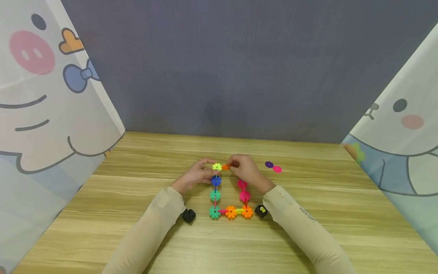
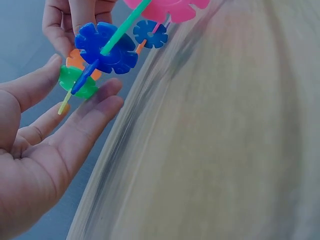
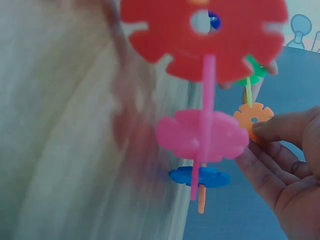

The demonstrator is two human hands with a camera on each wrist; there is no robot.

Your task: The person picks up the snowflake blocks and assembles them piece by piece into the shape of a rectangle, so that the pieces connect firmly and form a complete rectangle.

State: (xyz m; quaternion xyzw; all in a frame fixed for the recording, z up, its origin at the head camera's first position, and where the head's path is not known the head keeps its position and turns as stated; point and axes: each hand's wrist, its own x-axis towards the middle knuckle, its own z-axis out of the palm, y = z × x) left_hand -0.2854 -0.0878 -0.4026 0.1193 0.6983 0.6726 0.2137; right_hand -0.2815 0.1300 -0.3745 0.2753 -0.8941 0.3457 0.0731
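Note:
Slotted plastic snowflake discs are joined into a near-rectangular frame on the table. My left hand (image 1: 199, 175) is at its far left corner, thumb and fingers pinching the yellow-green disc (image 1: 217, 166), which looks green (image 2: 80, 86) in the left wrist view. Just beside it, my right hand (image 1: 249, 170) pinches an orange disc (image 3: 244, 118) between thumb and fingers. A blue disc (image 1: 216, 180) and teal discs (image 1: 215, 212) form the left side, orange discs (image 1: 230, 212) the near side, pink discs (image 1: 244, 196) the right side. My right hand hides the far right corner.
A purple disc (image 1: 269, 164) and a pink disc (image 1: 277, 169) lie to the right of my right hand on the wooden table (image 1: 137, 236). Black wrist devices (image 1: 189, 215) sit under both forearms. A grey panel (image 1: 219, 76) stands behind, with printed cloths at both sides.

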